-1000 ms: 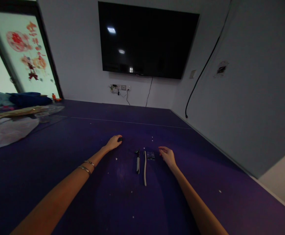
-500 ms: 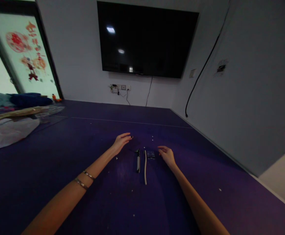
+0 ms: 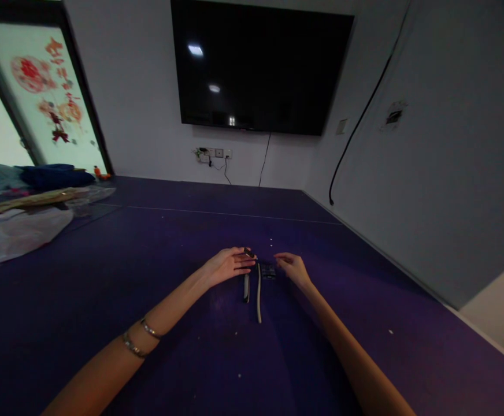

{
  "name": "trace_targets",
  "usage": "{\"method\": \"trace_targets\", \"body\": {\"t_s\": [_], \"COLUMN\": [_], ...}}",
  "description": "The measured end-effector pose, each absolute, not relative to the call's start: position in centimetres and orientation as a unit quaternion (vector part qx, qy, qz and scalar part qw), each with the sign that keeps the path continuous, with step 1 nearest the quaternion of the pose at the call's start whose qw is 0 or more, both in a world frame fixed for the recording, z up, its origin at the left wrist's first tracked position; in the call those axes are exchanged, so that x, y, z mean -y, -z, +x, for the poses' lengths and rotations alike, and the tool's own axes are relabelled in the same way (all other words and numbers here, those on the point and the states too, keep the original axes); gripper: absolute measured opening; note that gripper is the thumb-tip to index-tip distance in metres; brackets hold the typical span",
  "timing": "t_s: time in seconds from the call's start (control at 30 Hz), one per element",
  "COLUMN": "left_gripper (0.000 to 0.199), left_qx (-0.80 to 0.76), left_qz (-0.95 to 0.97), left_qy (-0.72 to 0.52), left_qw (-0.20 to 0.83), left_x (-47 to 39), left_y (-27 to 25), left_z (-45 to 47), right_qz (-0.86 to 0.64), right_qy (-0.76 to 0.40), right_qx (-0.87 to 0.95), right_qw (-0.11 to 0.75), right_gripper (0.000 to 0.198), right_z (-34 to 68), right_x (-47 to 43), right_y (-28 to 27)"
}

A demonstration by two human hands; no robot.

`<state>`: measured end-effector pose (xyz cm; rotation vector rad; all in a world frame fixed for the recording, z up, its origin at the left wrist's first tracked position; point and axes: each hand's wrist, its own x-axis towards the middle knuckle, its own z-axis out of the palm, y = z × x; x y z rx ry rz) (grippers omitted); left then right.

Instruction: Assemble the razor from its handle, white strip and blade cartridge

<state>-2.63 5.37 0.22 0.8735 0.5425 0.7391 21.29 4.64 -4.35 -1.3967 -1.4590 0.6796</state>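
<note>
My left hand (image 3: 230, 264) is turned partly palm up, pinching a small dark piece (image 3: 249, 252) between thumb and index finger while its other fingers reach out. Below those fingertips lies a slim black and grey tool (image 3: 246, 289), its upper end hidden by the hand. A pale, slightly bent strip (image 3: 259, 294) lies beside it on the purple surface (image 3: 200, 358). Just right of the strip is a small dark, flat, box-like item (image 3: 269, 271). My right hand (image 3: 293, 268) hovers by that item, fingers closed together; whatever may be between the fingertips is too small to make out.
Tiny white scraps (image 3: 271, 241) are scattered over the surface. Clear plastic sheeting (image 3: 26, 231) and folded dark blue cloth (image 3: 55, 176) lie at the far left. A black cable (image 3: 356, 127) hangs down the right wall, and a television (image 3: 260, 69) is mounted ahead.
My left hand has moved right and slightly down, turning its palm up, with the small dark piece now over the tool's upper end. My right hand has shifted slightly left and up.
</note>
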Motion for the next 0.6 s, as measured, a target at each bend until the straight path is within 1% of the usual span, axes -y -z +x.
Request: {"method": "trace_targets", "body": {"t_s": [0.17,0.33,0.47,0.6], "left_gripper": [0.018,0.017,0.017,0.018], "left_qx": [-0.258,-0.259,-0.250,-0.241], "left_qz": [0.385,0.362,0.361,0.348], "left_qy": [-0.349,-0.368,-0.377,-0.386], "left_qw": [0.814,0.816,0.816,0.820], "left_x": [-4.9,-4.3,-4.0,-3.7], "left_y": [0.1,-0.1,0.1,0.3], "left_z": [-2.6,-2.1,-1.8,-1.6], "right_qz": [-0.516,-0.439,-0.404,-0.419], "right_qy": [-0.260,-0.166,-0.112,-0.076], "right_qx": [0.662,0.759,0.806,0.817], "right_qw": [0.477,0.451,0.418,0.388], "right_gripper": [0.031,0.022,0.019,0.019], "right_z": [19.6,18.5,17.7,16.9], "right_x": [-3.2,-1.6,-0.5,0.1], "right_y": [0.3,-2.8,-3.8,-3.9]}}
